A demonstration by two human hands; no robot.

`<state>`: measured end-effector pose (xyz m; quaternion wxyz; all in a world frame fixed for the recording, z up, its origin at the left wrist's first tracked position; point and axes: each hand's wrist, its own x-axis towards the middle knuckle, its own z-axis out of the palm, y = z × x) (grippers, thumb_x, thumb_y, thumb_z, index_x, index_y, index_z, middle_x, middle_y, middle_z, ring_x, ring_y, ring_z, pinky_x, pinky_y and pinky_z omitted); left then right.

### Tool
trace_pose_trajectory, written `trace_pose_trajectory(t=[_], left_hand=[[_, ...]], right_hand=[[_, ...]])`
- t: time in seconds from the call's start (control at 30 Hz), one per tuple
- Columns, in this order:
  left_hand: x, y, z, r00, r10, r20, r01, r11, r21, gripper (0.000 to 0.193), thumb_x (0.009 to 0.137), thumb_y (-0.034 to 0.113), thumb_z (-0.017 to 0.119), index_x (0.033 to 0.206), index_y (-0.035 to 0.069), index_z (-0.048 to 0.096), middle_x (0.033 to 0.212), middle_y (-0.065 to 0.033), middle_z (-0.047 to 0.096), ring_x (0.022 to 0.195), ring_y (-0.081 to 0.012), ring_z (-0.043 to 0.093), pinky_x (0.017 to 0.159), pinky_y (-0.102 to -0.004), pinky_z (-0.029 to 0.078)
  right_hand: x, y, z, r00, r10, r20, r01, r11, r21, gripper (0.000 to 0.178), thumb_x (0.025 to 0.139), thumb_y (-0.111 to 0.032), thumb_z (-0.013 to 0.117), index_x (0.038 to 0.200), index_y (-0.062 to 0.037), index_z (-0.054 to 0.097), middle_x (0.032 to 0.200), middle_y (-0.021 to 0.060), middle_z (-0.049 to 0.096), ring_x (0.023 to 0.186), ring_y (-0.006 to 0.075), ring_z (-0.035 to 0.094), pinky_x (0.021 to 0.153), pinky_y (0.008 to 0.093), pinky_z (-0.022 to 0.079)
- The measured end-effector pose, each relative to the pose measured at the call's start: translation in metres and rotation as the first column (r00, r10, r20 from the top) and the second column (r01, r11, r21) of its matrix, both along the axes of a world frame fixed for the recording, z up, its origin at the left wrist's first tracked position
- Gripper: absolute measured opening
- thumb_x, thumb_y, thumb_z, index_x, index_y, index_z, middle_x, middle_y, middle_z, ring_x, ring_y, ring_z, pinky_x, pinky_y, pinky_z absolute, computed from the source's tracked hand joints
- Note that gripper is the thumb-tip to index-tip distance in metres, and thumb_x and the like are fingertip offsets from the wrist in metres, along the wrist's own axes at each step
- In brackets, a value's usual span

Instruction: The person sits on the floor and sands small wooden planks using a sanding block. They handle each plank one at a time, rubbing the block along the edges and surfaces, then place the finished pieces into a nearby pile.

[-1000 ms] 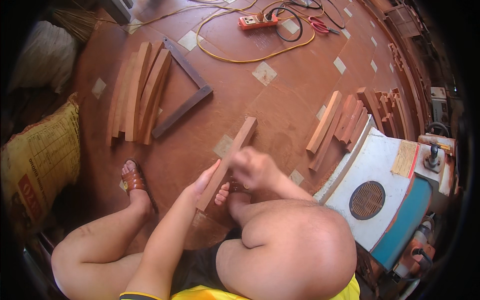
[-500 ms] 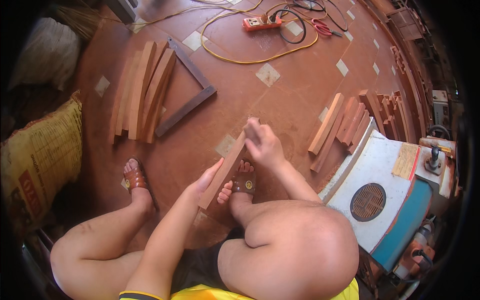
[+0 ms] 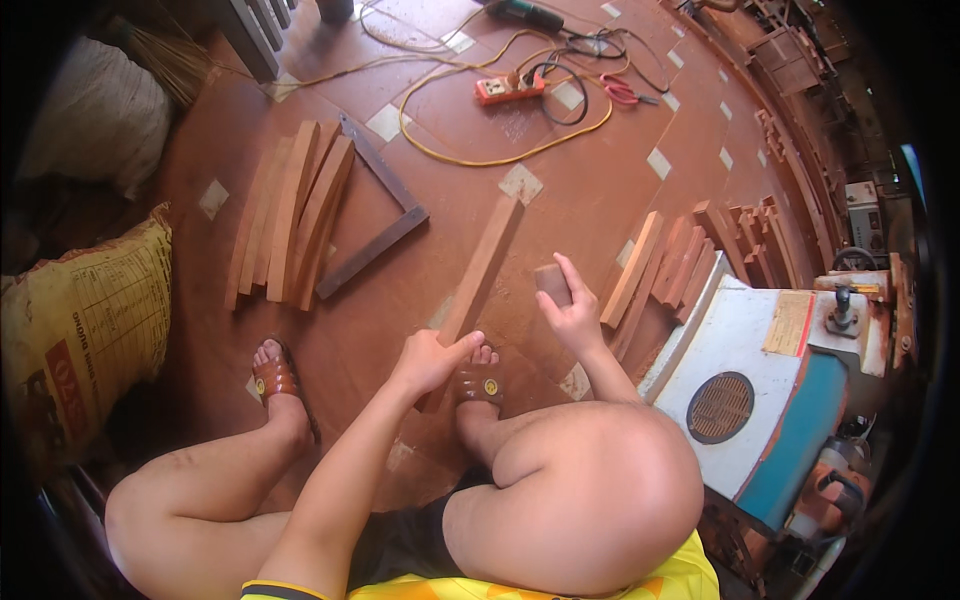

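Wooden slat lies on tiled floor, long axis running away from you, up and right. Your left hand clamps near end, fingers curled over it. Your right hand pinches small brown block, just right of slat.

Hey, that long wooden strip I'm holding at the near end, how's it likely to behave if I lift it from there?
The wooden strip looks straight and solid, so it probably stays stiff rather than sagging. Your left hand grips only its near end, so the far end would likely feel heavy and dip. Its flat faces suggest it would slide on the tiled floor, not roll.
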<state>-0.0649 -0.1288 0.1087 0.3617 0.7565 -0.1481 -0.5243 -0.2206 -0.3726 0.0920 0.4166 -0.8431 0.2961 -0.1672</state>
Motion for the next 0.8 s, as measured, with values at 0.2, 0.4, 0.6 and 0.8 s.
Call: trace_pose_trajectory(t=[0.2,0.4,0.6,0.8], left_hand=[[0.025,0.014,-0.021,0.938,-0.191,0.291,0.085,0.937,0.34,0.063,0.088,0.054,0.08,0.107,-0.006,0.08,0.095,-0.028,0.079,0.096,-0.0452,0.078,0.084,-0.0496,0.062],[0.024,0.036,-0.022,0.911,0.129,0.393,-0.128,0.991,-0.029,0.052,0.088,0.049,0.081,0.108,0.001,0.08,0.1,-0.0259,0.078,0.094,-0.0439,0.077,0.082,-0.0487,0.061],[0.025,0.015,0.022,0.757,0.326,0.567,0.12,0.782,-0.611,0.033,0.086,0.03,0.087,0.083,0.003,0.067,0.08,-0.0198,0.069,0.076,-0.0434,0.07,0.068,-0.0488,0.056],[0.03,-0.002,0.064,0.587,0.588,0.556,0.018,0.677,-0.736,0.021,0.087,0.015,0.084,0.099,0.003,0.071,0.088,-0.0179,0.072,0.078,-0.0378,0.071,0.071,-0.0434,0.056]], right_hand=[[-0.014,0.003,0.075,0.981,0.161,-0.11,-0.173,0.979,-0.108,0.075,0.088,-0.022,0.083,0.157,-0.0126,0.055,0.122,0.0242,0.074,0.113,0.0371,0.074,0.097,0.043,0.058],[0.016,-0.005,0.175,0.967,0.235,-0.097,-0.247,0.959,-0.138,0.079,0.09,-0.025,0.085,0.159,-0.0055,0.051,0.123,0.0181,0.074,0.112,0.0299,0.074,0.096,0.0403,0.058],[0.065,-0.023,0.302,0.968,0.244,0.066,-0.248,0.862,0.442,0.068,0.091,-0.037,0.086,0.144,-0.0016,0.061,0.116,0.005,0.073,0.108,0.0111,0.069,0.09,0.0277,0.055],[0.118,0.042,0.348,0.976,0.172,0.132,-0.217,0.802,0.557,0.05,0.105,-0.034,0.069,0.14,-0.0006,0.055,0.116,0.013,0.07,0.099,0.0256,0.077,0.073,0.0367,0.066]])
